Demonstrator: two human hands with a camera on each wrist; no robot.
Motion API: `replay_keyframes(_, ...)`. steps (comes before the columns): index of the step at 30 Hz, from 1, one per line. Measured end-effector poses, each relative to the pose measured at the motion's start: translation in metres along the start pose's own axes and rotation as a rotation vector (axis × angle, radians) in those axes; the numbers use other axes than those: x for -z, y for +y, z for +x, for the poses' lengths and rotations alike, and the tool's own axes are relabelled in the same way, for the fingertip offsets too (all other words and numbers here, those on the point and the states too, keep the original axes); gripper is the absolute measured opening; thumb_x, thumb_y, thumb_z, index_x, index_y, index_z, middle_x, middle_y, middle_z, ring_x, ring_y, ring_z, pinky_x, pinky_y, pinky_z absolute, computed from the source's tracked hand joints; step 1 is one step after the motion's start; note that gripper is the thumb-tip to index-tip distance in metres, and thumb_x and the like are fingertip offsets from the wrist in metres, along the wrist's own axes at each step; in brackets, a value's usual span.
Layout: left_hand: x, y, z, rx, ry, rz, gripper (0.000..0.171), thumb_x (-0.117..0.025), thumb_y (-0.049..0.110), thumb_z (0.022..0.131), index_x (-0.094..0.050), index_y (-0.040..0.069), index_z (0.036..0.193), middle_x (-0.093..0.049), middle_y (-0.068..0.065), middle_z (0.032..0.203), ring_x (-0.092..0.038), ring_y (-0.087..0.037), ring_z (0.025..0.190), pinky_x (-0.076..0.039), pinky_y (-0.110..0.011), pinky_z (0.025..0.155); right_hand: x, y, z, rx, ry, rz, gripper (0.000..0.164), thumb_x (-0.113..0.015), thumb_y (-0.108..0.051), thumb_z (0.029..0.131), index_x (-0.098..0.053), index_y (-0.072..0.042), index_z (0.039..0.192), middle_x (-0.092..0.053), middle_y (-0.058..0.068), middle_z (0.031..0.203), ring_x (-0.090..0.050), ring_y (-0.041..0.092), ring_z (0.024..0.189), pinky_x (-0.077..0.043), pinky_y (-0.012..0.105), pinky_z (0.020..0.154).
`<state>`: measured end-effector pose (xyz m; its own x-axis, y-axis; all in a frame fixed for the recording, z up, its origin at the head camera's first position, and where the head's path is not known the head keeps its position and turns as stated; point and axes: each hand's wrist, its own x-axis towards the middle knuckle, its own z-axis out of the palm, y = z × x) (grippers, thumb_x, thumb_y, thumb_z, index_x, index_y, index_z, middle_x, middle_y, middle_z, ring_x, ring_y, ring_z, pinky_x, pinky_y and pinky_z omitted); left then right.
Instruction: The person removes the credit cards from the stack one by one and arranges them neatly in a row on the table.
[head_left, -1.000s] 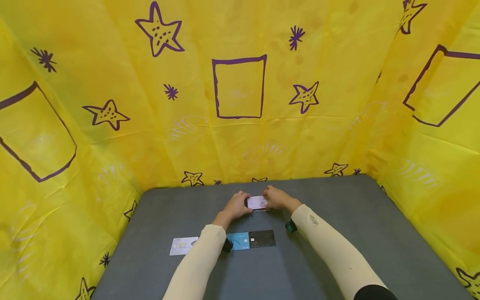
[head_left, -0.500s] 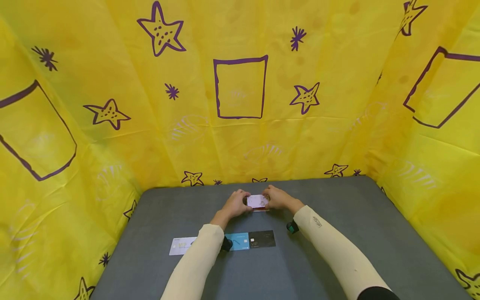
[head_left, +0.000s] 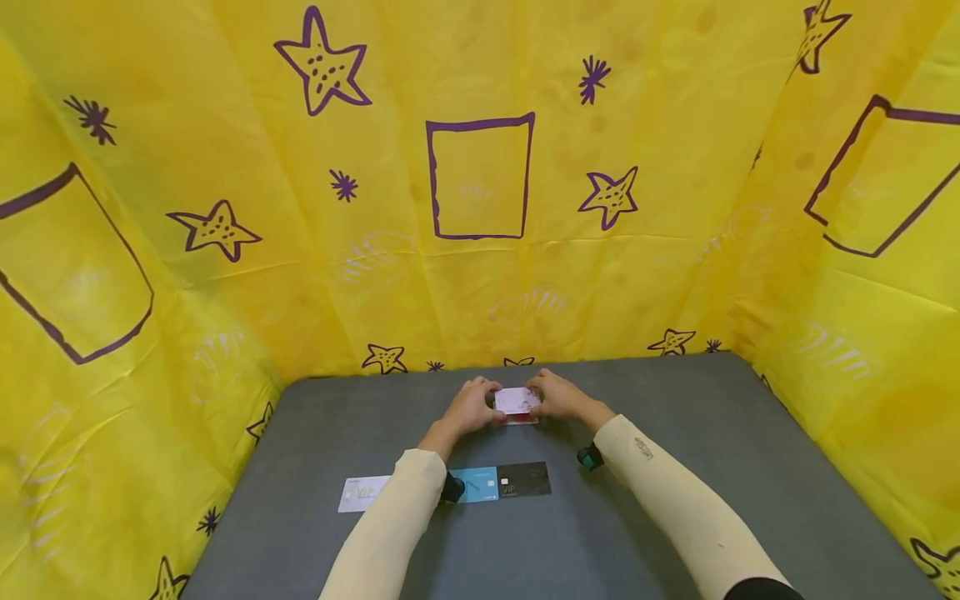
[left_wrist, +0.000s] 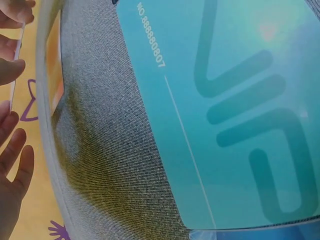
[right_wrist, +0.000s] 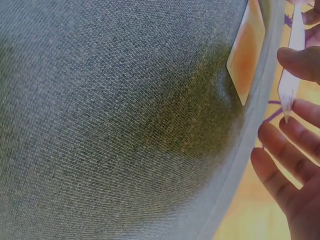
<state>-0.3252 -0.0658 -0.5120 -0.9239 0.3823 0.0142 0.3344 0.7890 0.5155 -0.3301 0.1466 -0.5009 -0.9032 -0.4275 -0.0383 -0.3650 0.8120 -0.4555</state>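
Note:
Near the back of the table, a pale card [head_left: 516, 400] is held between two hands. The left hand [head_left: 471, 406] pinches its left end with thumb and fingers, and the right hand [head_left: 558, 394] pinches the right end. In the right wrist view, the pale card [right_wrist: 292, 75] is raised off the tabletop, seen nearly edge-on. Under it, a red-orange card [head_left: 517, 420] lies on the table, partly covered by the held card. That orange card [right_wrist: 247, 50] lies flat in the right wrist view.
On the grey table [head_left: 630, 533], a white VIP card [head_left: 362, 493], a teal card [head_left: 478, 483] and a black VIP card [head_left: 524, 479] lie in a row nearer the person. The left forearm crosses over this row. Yellow patterned cloth [head_left: 480, 292] hangs behind and at both sides.
The pale card has risen slightly in both hands, so more of the red-orange card shows beneath it. The right forearm has shifted a little to the right.

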Motion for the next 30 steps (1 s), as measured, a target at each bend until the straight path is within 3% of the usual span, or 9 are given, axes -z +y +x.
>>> replay_keyframes(7,-0.001,0.002,-0.002,-0.007,0.003,-0.014,0.052,-0.077,0.028,0.083,-0.061,0.008,0.128,-0.057,-0.011,0.124,-0.049,-0.025,0.107,-0.045,-0.043,0.096,0.001,0.000,-0.005,0.028,0.027,0.015,0.047,-0.079,-0.018,0.079,-0.064,0.000,0.120,-0.056,0.013,0.111,-0.055,0.022,0.089,-0.048,0.042,0.086)
replay_keyframes(14,0.001,0.004,-0.005,0.001,0.027,-0.046,0.053,-0.078,0.026,0.082,-0.060,0.007,0.128,-0.056,-0.012,0.125,-0.049,-0.026,0.107,-0.045,-0.044,0.099,0.005,0.000,-0.006,0.054,0.052,0.024,0.048,-0.079,-0.019,0.079,-0.064,-0.001,0.121,-0.055,0.011,0.107,-0.052,0.019,0.085,-0.047,0.036,0.078)
replay_keyframes(23,0.012,0.009,-0.005,0.018,0.051,-0.066,0.052,-0.077,0.024,0.083,-0.060,0.008,0.129,-0.055,-0.011,0.124,-0.048,-0.027,0.109,-0.045,-0.044,0.100,0.017,-0.008,-0.006,0.096,0.071,-0.006,0.047,-0.078,-0.019,0.080,-0.063,0.000,0.121,-0.056,0.014,0.111,-0.055,0.022,0.089,-0.050,0.041,0.082)
replay_keyframes(30,0.019,0.013,-0.007,-0.010,0.074,-0.084,0.052,-0.077,0.023,0.082,-0.059,0.007,0.128,-0.055,-0.012,0.125,-0.048,-0.027,0.109,-0.045,-0.044,0.098,0.025,-0.013,-0.008,0.100,0.083,0.014,0.048,-0.079,-0.016,0.079,-0.062,0.000,0.120,-0.055,0.014,0.111,-0.054,0.021,0.085,-0.049,0.034,0.076)
